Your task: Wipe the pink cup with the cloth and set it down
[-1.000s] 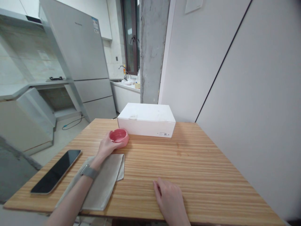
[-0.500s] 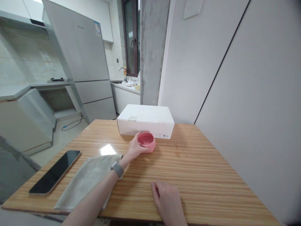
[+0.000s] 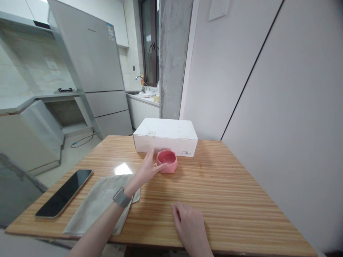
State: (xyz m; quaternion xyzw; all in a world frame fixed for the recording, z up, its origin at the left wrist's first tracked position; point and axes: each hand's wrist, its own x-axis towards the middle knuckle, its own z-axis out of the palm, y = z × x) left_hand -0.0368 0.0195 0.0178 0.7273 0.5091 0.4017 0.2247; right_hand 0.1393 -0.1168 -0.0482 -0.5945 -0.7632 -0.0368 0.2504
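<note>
A small pink bowl with faceted sides and an uneven rim stands upright on the wooden table, just in front of a white box. At its left side is my left hand, open, fingers and thumb spread apart; the thumb overlaps the bowl's near rim, and whether it touches I cannot tell. My left wrist, with a grey watch, is above a folded grey-beige cloth. Near the table's front edge, my right hand rests with its fingers curled in, and nothing shows in it.
A dark-screened phone lies at the table's left side, beyond the cloth. The wooden table narrows toward the back. A white wall runs along the right. Behind the table are a grey pillar and a fridge.
My left hand has let go of the pink bowl and drawn back to the left, its fingers opening. The bowl stays in place. My right hand has hardly moved.
</note>
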